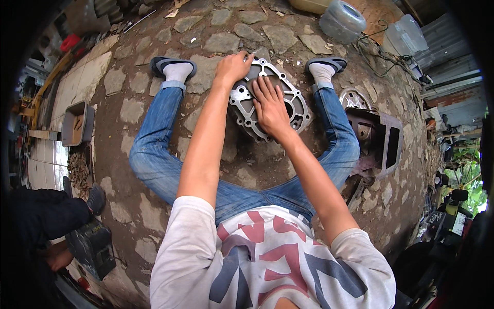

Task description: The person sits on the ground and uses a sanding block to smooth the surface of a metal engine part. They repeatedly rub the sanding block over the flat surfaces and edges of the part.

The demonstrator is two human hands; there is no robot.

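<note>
A grey cast-metal gearbox housing (250, 114) with ribs, bolt holes around its rim and a round dark bore lies on the ground between my legs. My right hand (271, 107) rests flat on its ribbed face, fingers stretched out, beside the bore. At the housing's far left edge, my left hand (234, 67) is closed with its fingers curled. A small shiny bit shows by those fingertips, but I cannot make out what they grip.
A rusty metal frame (393, 147) and a round metal cover (355, 98) lie beyond my right leg. Clear plastic containers (343, 23) stand far right. A grey tray (78, 123) lies left. Another person's foot (96, 199) and a black case (92, 247) are at lower left.
</note>
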